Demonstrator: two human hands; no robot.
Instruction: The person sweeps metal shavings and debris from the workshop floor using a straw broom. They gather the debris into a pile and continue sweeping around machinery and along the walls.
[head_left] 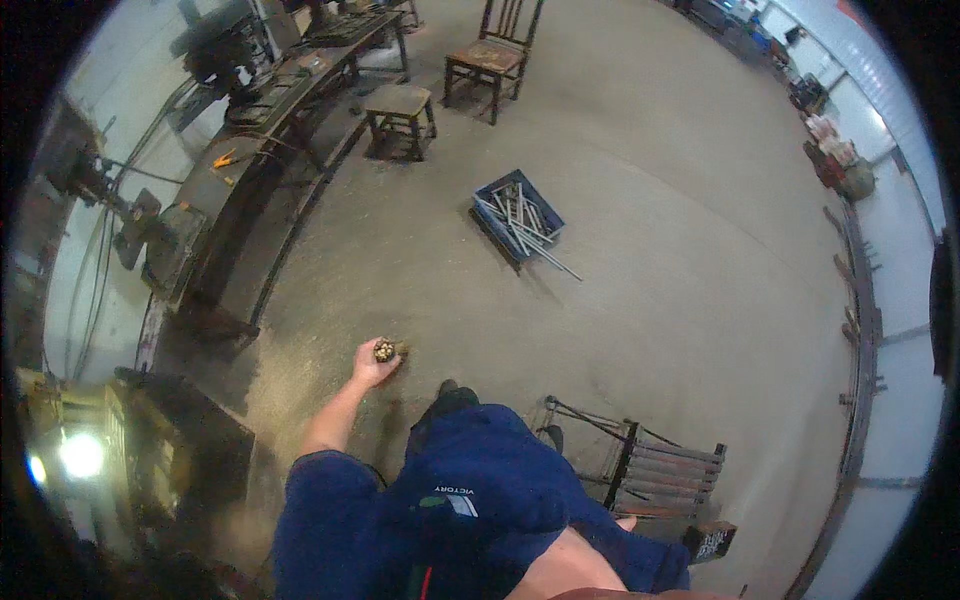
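My left hand (369,369) is stretched out ahead of me over the floor, its fingers wrapped round a dark, round bundle or cup of small pale-gold pieces (384,351). The pieces are too small to tell their kind. Of my right hand (627,523) only a small part shows past the blue sleeve. It is nearest to a slatted rack (665,478) with a dark metal frame, and whether it touches the rack or holds anything is hidden.
A blue crate (482,218) of metal rods stands ahead, one rod jutting out. A stool (398,102) and a chair (488,57) stand farther off. Along the left runs a workbench (225,165) with machines. A small dark box (712,541) sits beside the rack.
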